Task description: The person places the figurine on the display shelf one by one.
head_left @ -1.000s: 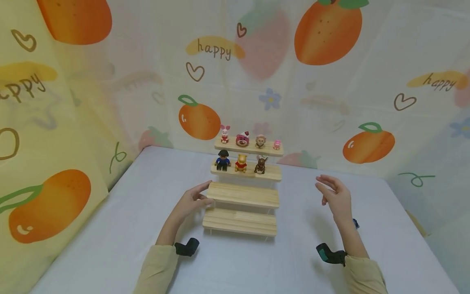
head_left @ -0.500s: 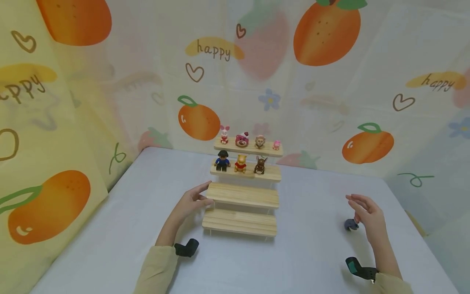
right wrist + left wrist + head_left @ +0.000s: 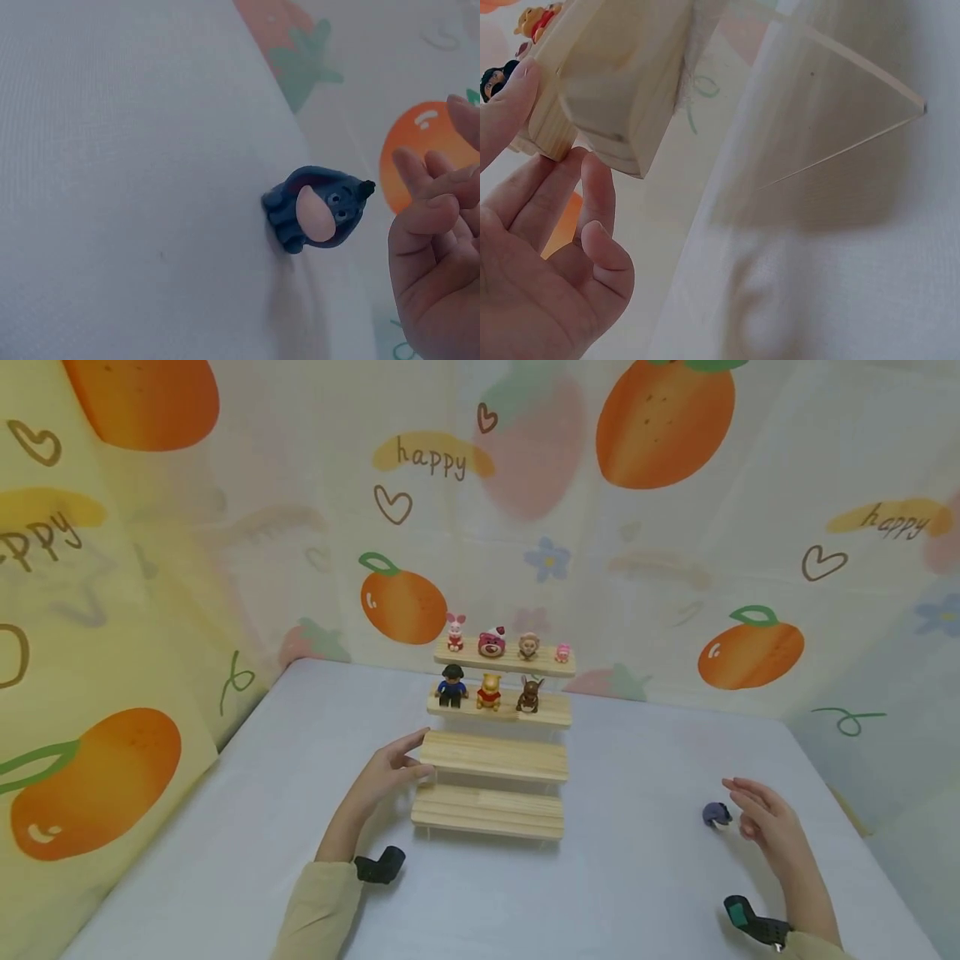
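Note:
A wooden step display shelf point(image 3: 491, 756) stands mid-table in the head view. My left hand point(image 3: 382, 777) grips the left end of its second step from the front, thumb at the front edge, index finger at the back. In the left wrist view, the left hand's thumb point(image 3: 514, 105) and fingers lie about the plank's end. On the right, a blue donkey figurine point(image 3: 716, 814) stands on the white table; the right wrist view shows its pink muzzle and dark tuft. My right hand point(image 3: 776, 827) is just right of this donkey, apart from it, fingers loosely bent and holding nothing.
Several small figurines line the top step point(image 3: 504, 656). On the step below are a dark-haired toy figure point(image 3: 452, 687), a yellow bear point(image 3: 489, 692) and a brown long-eared animal point(image 3: 528, 695). A fruit-printed cloth point(image 3: 637, 543) hangs behind the table.
My right hand has moved right and nearer to me. The donkey figurine, mostly hidden behind the right wrist at first, now shows fully. My left hand has stayed on the shelf.

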Available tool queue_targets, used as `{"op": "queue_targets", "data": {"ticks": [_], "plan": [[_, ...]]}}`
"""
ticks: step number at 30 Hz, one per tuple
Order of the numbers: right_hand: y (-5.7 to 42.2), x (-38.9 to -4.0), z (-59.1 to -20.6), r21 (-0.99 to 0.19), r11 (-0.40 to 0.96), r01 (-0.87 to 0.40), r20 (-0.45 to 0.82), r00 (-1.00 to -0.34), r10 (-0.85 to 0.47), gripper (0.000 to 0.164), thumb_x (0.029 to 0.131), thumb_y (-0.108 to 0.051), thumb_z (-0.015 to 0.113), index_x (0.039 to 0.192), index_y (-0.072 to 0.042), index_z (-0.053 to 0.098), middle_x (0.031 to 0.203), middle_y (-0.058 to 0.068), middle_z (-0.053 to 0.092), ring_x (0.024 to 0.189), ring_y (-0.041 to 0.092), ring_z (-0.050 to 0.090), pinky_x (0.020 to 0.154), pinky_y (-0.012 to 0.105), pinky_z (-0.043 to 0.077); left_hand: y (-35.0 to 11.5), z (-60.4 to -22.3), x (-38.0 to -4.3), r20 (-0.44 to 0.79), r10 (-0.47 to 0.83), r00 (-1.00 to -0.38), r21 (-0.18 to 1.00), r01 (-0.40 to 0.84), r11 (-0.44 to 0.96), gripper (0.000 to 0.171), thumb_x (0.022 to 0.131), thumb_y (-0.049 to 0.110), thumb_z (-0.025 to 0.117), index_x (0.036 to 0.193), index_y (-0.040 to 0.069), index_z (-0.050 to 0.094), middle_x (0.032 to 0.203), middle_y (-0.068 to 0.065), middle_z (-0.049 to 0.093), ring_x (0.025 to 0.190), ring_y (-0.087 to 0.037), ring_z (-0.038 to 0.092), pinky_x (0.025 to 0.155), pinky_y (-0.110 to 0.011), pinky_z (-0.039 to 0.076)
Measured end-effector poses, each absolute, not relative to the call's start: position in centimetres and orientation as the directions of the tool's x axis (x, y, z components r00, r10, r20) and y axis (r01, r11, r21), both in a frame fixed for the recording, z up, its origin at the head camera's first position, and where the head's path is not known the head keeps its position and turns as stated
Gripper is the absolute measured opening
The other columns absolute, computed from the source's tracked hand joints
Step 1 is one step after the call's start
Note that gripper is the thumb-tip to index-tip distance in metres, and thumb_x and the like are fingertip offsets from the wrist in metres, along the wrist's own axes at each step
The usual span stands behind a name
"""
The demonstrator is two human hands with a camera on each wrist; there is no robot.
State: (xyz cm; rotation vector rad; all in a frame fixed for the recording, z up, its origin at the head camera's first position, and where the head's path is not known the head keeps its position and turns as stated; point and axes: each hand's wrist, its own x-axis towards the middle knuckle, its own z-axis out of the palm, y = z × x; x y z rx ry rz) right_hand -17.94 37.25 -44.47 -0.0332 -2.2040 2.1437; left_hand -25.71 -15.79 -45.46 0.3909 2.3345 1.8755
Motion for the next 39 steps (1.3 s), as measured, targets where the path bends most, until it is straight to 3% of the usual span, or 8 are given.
{"op": "queue_targets", "data": {"ticks": [2,5,9,11,16,24,39], "plan": [[37.5,-17.8,-44.7,-0.997,0.076,0.009,-0.003,-0.997,0.076,0.017,0.092,-0.012,0.052,0.108,-0.017,0.053,0.098,-0.016,0.059,0.052,0.008,0.039,0.049,0.02,0.038,-15.7,-45.5,-25.7,0.069,0.275,-0.959,0.973,0.126,0.194,0.07,0.077,0.025,0.071,0.136,0.008,0.038,0.137,-0.012,0.037,0.081,-0.022,0.057,0.077,-0.037,0.04],[37.9,-17.6,-45.2,-0.968,0.229,0.101,-0.082,-0.992,0.094,0.028,0.09,-0.016,0.056,0.116,-0.006,0.05,0.1,-0.014,0.055,0.055,0.008,0.042,0.05,0.023,0.039,-15.6,-45.5,-25.7,0.07,0.282,-0.957,0.972,0.129,0.197,0.07,0.078,0.025,0.071,0.136,0.007,0.038,0.137,-0.012,0.037,0.082,-0.021,0.056,0.078,-0.037,0.039],[38.1,-17.7,-46.0,-0.858,0.467,0.212,-0.197,-0.977,0.081,0.06,0.088,-0.024,0.058,0.132,0.008,0.032,0.119,0.012,0.044,0.061,0.011,0.045,0.055,0.026,0.04,-15.8,-45.5,-25.7,0.061,0.276,-0.959,0.974,0.118,0.194,0.07,0.078,0.024,0.071,0.137,0.008,0.037,0.137,-0.011,0.037,0.082,-0.022,0.056,0.08,-0.038,0.038],[38.1,-17.8,-46.3,-0.816,0.528,0.234,-0.217,-0.971,0.095,0.066,0.088,-0.029,0.057,0.134,0.01,0.028,0.124,0.024,0.035,0.062,0.012,0.047,0.055,0.026,0.041,-15.9,-45.4,-25.7,0.061,0.27,-0.961,0.976,0.115,0.187,0.069,0.078,0.024,0.071,0.136,0.009,0.038,0.137,-0.011,0.037,0.083,-0.022,0.056,0.08,-0.039,0.038],[38.1,-17.9,-46.8,-0.797,0.546,0.258,-0.196,-0.966,0.171,0.069,0.087,-0.034,0.058,0.133,0.009,0.031,0.124,0.027,0.034,0.061,0.012,0.048,0.054,0.026,0.041,-15.9,-45.3,-25.8,0.069,0.281,-0.957,0.976,0.124,0.181,0.069,0.078,0.024,0.07,0.137,0.009,0.038,0.137,-0.012,0.037,0.083,-0.022,0.055,0.079,-0.037,0.038],[37.7,-18.0,-47.4,-0.795,0.572,0.202,-0.166,-0.979,0.114,0.067,0.086,-0.029,0.06,0.135,0.006,0.029,0.127,0.028,0.03,0.057,0.012,0.045,0.053,0.026,0.041,-15.8,-44.2,-25.0,0.064,0.305,-0.95,0.977,0.122,0.177,0.066,0.081,0.015,0.067,0.136,0.001,0.034,0.137,-0.019,0.033,0.081,-0.021,0.055,0.079,-0.035,0.038],[37.1,-18.3,-47.8,-0.769,0.596,0.23,-0.121,-0.969,0.217,0.068,0.084,-0.036,0.062,0.13,0.007,0.037,0.118,0.025,0.041,0.055,0.013,0.046,0.052,0.027,0.04,-15.5,-42.3,-23.8,0.055,0.297,-0.953,0.972,0.12,0.204,0.064,0.082,0.01,0.066,0.136,-0.002,0.034,0.136,-0.02,0.034,0.082,-0.021,0.055,0.08,-0.037,0.038]]}}
